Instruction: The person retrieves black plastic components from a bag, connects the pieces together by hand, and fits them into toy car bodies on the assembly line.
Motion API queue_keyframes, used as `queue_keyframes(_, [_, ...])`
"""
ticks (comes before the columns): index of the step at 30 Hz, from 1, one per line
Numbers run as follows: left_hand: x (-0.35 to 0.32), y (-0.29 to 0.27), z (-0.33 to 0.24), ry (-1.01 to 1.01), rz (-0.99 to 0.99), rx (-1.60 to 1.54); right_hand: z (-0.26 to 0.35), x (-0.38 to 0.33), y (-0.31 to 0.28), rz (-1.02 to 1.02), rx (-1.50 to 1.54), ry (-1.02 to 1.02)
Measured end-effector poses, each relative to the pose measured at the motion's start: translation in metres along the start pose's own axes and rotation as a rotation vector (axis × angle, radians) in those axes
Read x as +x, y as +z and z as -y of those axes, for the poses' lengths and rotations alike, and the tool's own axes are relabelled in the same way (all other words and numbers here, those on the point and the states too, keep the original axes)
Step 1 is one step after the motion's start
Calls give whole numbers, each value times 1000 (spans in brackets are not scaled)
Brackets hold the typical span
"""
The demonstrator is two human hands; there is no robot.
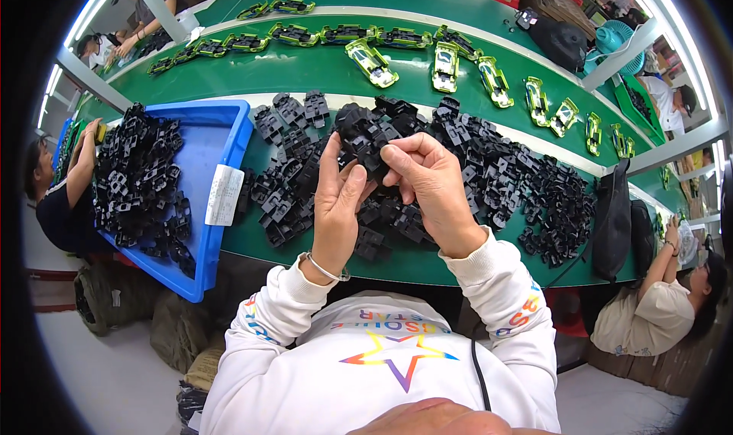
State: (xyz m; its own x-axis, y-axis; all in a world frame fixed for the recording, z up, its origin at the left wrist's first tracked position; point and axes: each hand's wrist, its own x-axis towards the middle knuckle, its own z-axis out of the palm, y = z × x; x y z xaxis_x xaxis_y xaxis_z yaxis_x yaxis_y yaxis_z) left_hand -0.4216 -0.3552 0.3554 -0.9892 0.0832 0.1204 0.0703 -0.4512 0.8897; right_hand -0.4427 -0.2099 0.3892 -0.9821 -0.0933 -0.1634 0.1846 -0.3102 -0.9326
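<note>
Two hands on one black plastic chassis part point(372, 146): your left hand point(336, 206) and right hand point(427, 187) pinch its edges; looks light, stiff, slightly slippery.

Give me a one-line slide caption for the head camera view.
Both hands, left hand and right hand, hold a black plastic part above a pile of black parts on a green table.

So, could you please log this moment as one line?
left hand: holds black plastic part | right hand: same part | blue bin: left
</note>
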Motion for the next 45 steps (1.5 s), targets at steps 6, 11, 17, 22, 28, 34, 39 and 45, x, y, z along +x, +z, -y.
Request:
queue_keyframes(6, [1,9,1,77,18,33,-5,3,1,-55,-121,-141])
queue_keyframes(11, [0,10,3,2,-46,-48,-12,7,-7,-71,-256,-200])
queue_keyframes(17, [1,13,-4,-15,-22,-42,-6,-2,0,-26,-9,-123])
queue_keyframes(22, [4,14,-1,8,-6,-17,-7,-6,-6,30,25,-201])
queue_keyframes(28, [-1,19,-2,-56,-20,56,-15,-8,-6,-29,19,-212])
queue_keyframes(34, [2,19,7,-71,3,41,-19,-10,-22,-26,13,-193])
queue_keyframes(39, [8,8,-11,0,3,143,-3,-19,-28,215,-34,-172])
queue_keyframes(45, [27,-36,-12,21,1,336,22,-70,-114,-204,-798,-523])
